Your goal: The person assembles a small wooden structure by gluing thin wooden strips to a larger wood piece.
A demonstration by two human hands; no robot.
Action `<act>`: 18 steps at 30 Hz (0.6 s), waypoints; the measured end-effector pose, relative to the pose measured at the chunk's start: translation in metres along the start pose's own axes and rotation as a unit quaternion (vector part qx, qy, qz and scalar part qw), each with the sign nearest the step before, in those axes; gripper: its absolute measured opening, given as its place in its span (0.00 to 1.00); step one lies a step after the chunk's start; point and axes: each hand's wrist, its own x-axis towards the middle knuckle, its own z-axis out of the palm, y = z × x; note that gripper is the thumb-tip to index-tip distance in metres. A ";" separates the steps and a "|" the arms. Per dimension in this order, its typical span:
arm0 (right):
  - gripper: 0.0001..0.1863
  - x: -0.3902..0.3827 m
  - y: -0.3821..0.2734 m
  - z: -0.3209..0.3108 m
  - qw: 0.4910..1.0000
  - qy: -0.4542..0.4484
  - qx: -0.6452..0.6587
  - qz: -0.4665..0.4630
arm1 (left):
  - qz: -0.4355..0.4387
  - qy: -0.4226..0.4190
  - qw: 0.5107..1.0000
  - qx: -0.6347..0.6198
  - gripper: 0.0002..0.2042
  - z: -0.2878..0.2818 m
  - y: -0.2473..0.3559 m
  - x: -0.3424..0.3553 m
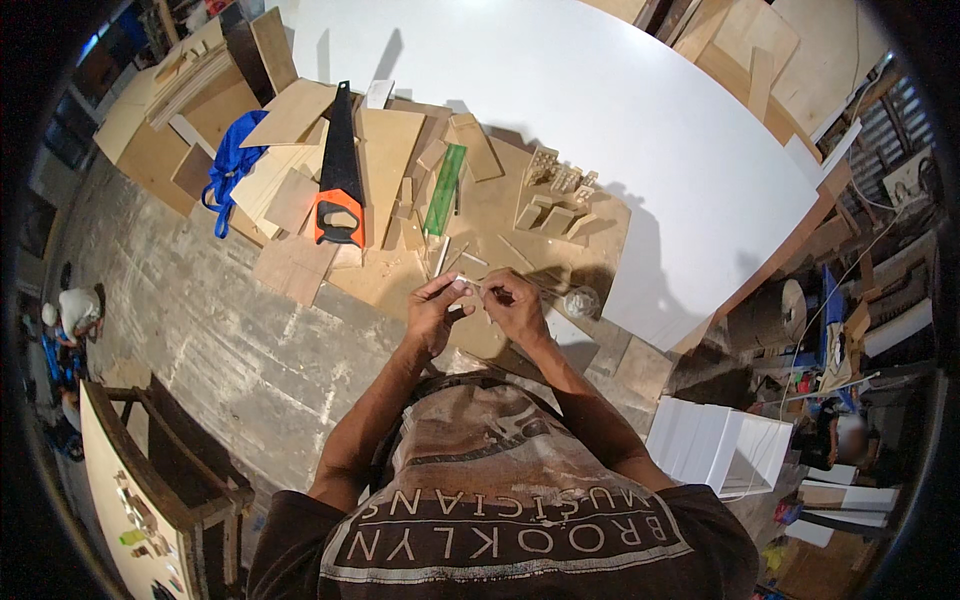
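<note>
My left hand (436,308) pinches a small pale piece (463,283) between thumb and fingers. My right hand (510,305) has its curled fingertips at the other end of this piece, just to the right. Both hands are over the front part of a plywood worktop (385,285). Thin pale sticks (442,256) lie just beyond my fingers, near a green ruler-like strip (446,190). A crumpled clear item (582,302) sits right of my right hand. A handsaw with an orange handle (339,216) lies to the left, and carved wooden blocks (555,200) stand behind my hands.
A large white panel (650,110) spans the back. Boards and a blue cloth (234,165) lie at the left. A wood-framed table (137,515) stands lower left, a white box unit (720,450) lower right. Other people (75,320) are at the far left and a person (840,440) at the far right.
</note>
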 end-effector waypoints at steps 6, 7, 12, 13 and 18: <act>0.06 -0.003 -0.008 -0.001 0.999 0.014 -0.046 -0.010 | 0.001 -0.012 1.000 -0.009 0.10 -0.005 -0.002 -0.001; 0.06 -0.003 -0.010 0.000 0.998 0.020 -0.057 -0.024 | 0.001 -0.011 1.000 -0.005 0.10 -0.005 -0.002 -0.001; 0.06 -0.006 -0.020 -0.004 0.998 -0.003 -0.058 0.016 | 0.004 -0.014 1.000 0.003 0.09 -0.005 -0.003 -0.004; 0.06 -0.007 -0.020 -0.004 0.998 0.001 -0.060 0.015 | 0.007 -0.021 1.000 0.010 0.09 -0.004 -0.003 -0.005; 0.06 -0.009 -0.022 -0.008 0.998 -0.011 -0.065 0.010 | 0.031 -0.010 0.999 0.040 0.08 0.001 -0.006 -0.009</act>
